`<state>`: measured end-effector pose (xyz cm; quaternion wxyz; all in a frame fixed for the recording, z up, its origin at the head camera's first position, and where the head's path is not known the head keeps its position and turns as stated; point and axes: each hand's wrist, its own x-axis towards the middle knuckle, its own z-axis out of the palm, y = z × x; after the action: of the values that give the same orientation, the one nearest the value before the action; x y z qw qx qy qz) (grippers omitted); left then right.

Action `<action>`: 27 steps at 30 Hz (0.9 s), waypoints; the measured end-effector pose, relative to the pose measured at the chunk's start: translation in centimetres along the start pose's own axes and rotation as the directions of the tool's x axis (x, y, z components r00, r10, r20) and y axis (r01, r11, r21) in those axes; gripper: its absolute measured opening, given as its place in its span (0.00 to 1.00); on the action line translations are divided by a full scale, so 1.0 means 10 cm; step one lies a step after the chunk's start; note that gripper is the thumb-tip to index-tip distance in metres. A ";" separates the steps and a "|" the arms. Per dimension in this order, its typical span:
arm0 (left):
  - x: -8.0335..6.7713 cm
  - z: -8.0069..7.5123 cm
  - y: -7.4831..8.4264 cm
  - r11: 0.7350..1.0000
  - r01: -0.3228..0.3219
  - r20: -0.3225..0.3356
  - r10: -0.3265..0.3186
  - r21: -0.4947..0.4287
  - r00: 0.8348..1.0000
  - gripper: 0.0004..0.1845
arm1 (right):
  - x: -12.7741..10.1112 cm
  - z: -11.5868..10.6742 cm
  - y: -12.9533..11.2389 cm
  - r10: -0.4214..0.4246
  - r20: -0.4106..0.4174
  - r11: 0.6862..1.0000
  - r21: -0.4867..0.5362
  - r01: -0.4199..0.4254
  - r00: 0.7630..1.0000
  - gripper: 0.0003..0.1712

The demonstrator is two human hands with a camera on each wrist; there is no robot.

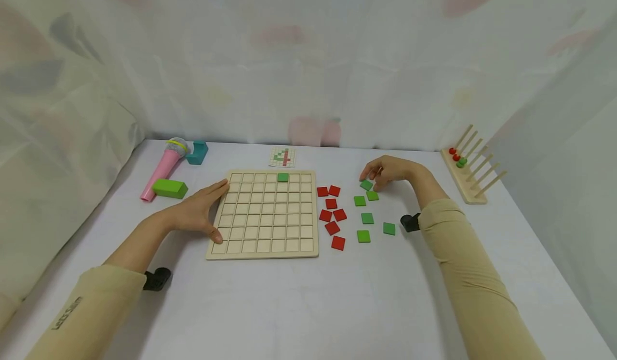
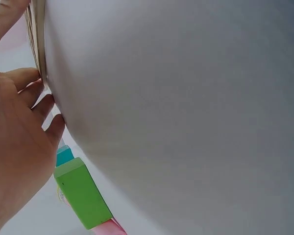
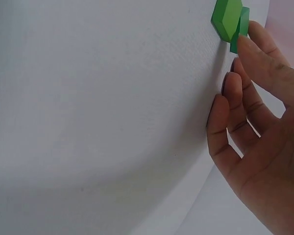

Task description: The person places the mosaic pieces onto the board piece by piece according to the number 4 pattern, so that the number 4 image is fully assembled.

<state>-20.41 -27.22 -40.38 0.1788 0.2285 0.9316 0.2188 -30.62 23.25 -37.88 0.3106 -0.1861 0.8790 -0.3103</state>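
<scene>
A pale wooden grid board (image 1: 265, 215) lies flat on the table, with one green tile (image 1: 283, 177) in its top row. My left hand (image 1: 197, 210) rests along the board's left side, fingers spread at the upper edge and thumb near the lower left corner. In the left wrist view, fingertips touch the edge of the board (image 2: 38, 39). To the right, my right hand (image 1: 389, 170) pinches a dark green tile (image 1: 366, 185) between thumb and index finger. The right wrist view has this tile (image 3: 241, 30) tipped up beside a light green tile (image 3: 227, 19); the other fingers touch the tabletop.
Several red tiles (image 1: 331, 203) and more green tiles (image 1: 367, 218) lie right of the board. Behind it stands a small pattern card (image 1: 282, 157). At left are a pink microphone (image 1: 164, 170), a green block (image 1: 170, 188) and a teal block (image 1: 197, 152); at right, a pegged bead rack (image 1: 469, 180).
</scene>
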 end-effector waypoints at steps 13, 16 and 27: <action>-0.04 -0.01 0.02 0.999 0.013 -0.007 -0.012 0.050 1.000 0.75 | -0.01 0.01 -0.03 -0.037 -0.015 0.997 -0.067 0.036 0.999 0.19; -0.05 -0.02 0.04 0.998 0.015 -0.010 -0.015 0.053 1.000 0.74 | 0.01 0.02 -0.01 -0.049 -0.017 0.995 -0.086 0.047 0.999 0.18; -0.04 -0.01 0.02 0.999 0.016 -0.014 -0.015 0.048 1.000 0.74 | 0.04 0.03 0.00 -0.024 -0.049 0.990 -0.137 0.017 0.998 0.15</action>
<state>-20.02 -27.28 -40.08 0.1685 0.2241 0.9396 0.1964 -30.73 22.92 -38.22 0.2714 -0.2081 0.9038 -0.2573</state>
